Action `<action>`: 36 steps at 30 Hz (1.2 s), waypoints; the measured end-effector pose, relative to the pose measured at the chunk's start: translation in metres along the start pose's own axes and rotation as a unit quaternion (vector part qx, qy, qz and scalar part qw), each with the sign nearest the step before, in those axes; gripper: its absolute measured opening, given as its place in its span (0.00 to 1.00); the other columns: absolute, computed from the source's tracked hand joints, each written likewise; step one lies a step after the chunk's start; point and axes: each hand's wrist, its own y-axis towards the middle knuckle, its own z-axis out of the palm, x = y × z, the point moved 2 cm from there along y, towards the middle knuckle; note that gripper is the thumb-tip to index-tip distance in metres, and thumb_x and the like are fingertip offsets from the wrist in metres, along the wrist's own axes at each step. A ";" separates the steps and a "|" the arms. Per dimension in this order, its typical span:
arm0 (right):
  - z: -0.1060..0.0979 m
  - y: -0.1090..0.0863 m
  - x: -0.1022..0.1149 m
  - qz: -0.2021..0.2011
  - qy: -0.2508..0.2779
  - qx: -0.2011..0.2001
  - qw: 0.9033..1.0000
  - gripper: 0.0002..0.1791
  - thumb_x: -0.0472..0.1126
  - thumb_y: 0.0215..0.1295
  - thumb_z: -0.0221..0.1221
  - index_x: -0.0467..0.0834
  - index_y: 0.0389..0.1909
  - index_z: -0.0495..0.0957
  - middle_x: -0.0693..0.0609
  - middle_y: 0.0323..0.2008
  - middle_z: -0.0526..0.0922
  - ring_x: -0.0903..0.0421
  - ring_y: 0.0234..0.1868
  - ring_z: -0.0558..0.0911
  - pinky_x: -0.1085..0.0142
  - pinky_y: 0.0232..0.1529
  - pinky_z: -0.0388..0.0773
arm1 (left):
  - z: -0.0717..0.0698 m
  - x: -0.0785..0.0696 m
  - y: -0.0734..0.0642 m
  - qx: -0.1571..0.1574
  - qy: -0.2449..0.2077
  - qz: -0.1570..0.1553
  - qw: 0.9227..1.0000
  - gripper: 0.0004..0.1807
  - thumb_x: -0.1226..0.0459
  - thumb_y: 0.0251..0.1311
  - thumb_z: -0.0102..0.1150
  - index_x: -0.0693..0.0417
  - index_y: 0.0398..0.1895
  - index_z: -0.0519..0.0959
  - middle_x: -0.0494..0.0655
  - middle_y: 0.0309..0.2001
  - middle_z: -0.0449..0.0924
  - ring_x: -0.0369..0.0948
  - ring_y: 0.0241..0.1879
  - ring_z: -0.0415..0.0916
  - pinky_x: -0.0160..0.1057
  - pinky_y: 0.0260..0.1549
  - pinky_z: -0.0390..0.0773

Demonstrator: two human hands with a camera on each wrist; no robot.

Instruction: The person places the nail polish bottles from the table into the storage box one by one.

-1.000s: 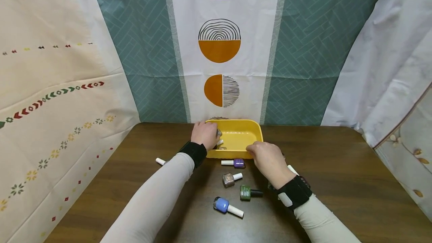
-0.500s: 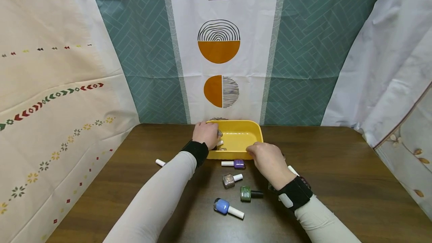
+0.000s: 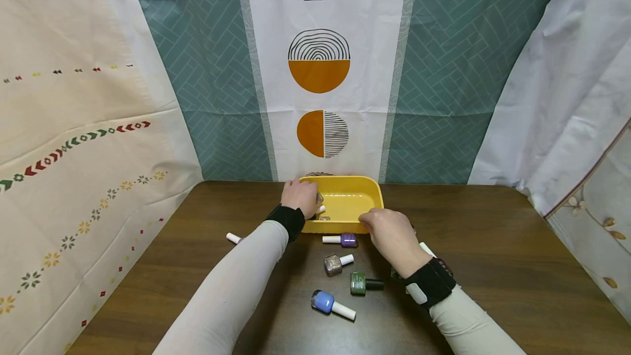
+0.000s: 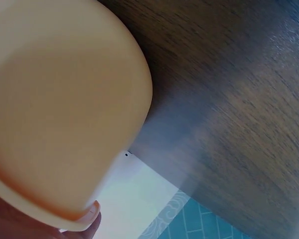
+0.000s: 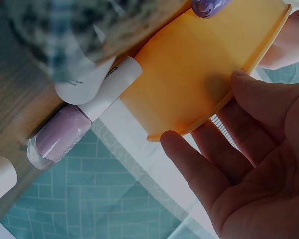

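A yellow plastic tray [image 3: 352,205] stands at the back of the table. My left hand [image 3: 299,197] grips its left rim, and in the left wrist view a fingertip [image 4: 92,224] shows at that rim. My right hand [image 3: 391,234] holds the front right rim, its thumb [image 5: 241,89] outside and the other fingers over the edge. Nail polish bottles lie inside near my left hand, partly hidden by it; one has a white cap [image 3: 321,209]. Just in front of the tray lies a purple nail polish bottle [image 3: 349,240] with a white cap.
Nearer on the wooden table [image 3: 473,267] lie glittery [image 3: 332,265], green [image 3: 357,284] and blue [image 3: 322,301] nail polish bottles. A white cap [image 3: 234,238] shows beyond my left sleeve. A mauve bottle [image 5: 62,132] lies beside my right hand. Patterned cloths [image 3: 429,86] hang behind the table.
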 end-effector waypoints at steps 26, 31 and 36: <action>0.000 0.000 0.001 0.016 0.005 0.017 1.000 0.07 0.34 0.70 0.75 0.43 0.46 0.93 0.49 0.38 0.91 0.51 0.36 0.86 0.52 0.49 0.88 | 0.012 0.005 0.004 0.039 -0.013 -0.017 0.999 0.15 0.52 0.77 0.68 0.52 0.55 0.89 0.50 0.55 0.89 0.56 0.60 0.80 0.70 0.74 0.60; -0.001 0.001 0.002 0.012 0.003 0.016 1.000 0.06 0.34 0.70 0.75 0.43 0.46 0.93 0.49 0.37 0.91 0.51 0.35 0.86 0.52 0.48 0.88 | 0.009 0.011 0.003 0.030 -0.022 -0.016 0.999 0.13 0.53 0.78 0.68 0.51 0.52 0.89 0.50 0.54 0.89 0.55 0.60 0.80 0.69 0.72 0.62; -0.001 0.001 0.002 0.015 0.004 0.019 1.000 0.06 0.35 0.70 0.75 0.43 0.46 0.93 0.48 0.37 0.91 0.51 0.34 0.85 0.52 0.49 0.88 | 0.007 0.013 0.001 0.015 -0.032 -0.011 0.999 0.14 0.54 0.78 0.66 0.53 0.57 0.88 0.51 0.58 0.87 0.56 0.62 0.79 0.68 0.72 0.64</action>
